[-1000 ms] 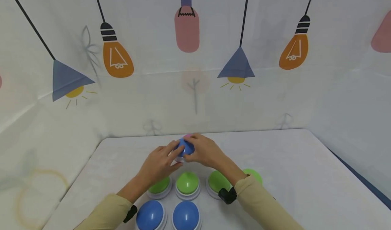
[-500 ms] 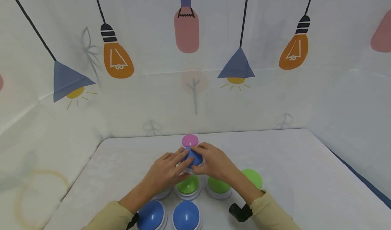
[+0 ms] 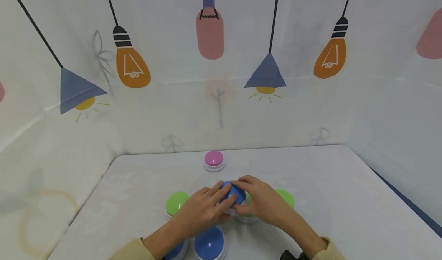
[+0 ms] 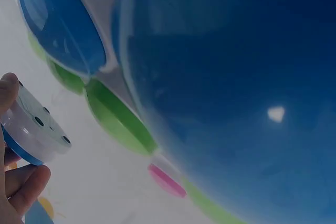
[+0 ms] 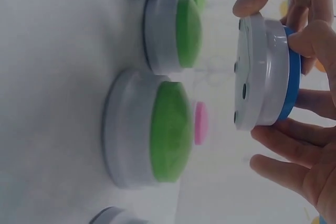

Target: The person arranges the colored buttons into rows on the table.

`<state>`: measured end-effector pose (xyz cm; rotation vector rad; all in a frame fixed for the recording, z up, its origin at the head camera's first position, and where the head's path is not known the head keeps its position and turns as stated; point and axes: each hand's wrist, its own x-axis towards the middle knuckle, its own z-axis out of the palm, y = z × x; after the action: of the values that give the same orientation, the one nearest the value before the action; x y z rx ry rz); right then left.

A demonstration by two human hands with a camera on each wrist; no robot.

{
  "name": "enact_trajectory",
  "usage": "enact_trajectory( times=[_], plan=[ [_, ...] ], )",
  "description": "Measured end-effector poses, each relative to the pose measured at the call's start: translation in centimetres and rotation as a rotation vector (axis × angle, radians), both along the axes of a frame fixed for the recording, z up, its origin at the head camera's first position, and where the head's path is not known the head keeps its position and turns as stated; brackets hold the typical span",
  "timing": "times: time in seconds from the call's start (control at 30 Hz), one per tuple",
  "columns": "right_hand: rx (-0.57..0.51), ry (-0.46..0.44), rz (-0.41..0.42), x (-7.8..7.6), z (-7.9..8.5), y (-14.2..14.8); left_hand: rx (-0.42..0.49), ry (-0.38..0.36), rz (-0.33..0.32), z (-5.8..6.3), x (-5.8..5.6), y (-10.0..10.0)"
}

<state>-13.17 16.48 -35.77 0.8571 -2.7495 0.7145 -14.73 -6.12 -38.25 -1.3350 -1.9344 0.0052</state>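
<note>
A blue dome push button (image 3: 236, 194) with a white round base is held between both hands above the green buttons. My left hand (image 3: 202, 210) grips its left side, with fingers over the blue dome. From the right, my right hand (image 3: 267, 204) pinches it with fingers and thumb. The right wrist view shows the button tipped up off the table, its pale underside (image 5: 244, 72) with small dark feet exposed. Beneath and around the hands stand green buttons (image 3: 177, 203); some are partly covered by the hands.
A pink button (image 3: 214, 159) stands alone near the table's back edge. Two more blue buttons, one of them the front blue button (image 3: 209, 242), stand nearest the person. Another green button (image 3: 286, 198) is at the right. Behind the white table (image 3: 345, 198) hangs a lamp-printed cloth (image 3: 221, 110).
Both hands have carried the blue button rightward and nearer the person, from beside the pink button to above the green ones. The pink button is now fully visible.
</note>
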Motion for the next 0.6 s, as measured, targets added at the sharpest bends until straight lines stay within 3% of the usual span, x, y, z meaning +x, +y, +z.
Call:
enact_trajectory(
  times=[0.4,0.6],
  plan=[
    [-0.066,0.048,0.016,3.7,-2.1,2.0,-0.054,-0.038,-0.022,-1.1,3.2,1.9],
    [-0.081,0.123,0.024,4.8,-3.2,2.9,-0.033,0.05,-0.073,-1.6,3.7,2.8]
  ],
)
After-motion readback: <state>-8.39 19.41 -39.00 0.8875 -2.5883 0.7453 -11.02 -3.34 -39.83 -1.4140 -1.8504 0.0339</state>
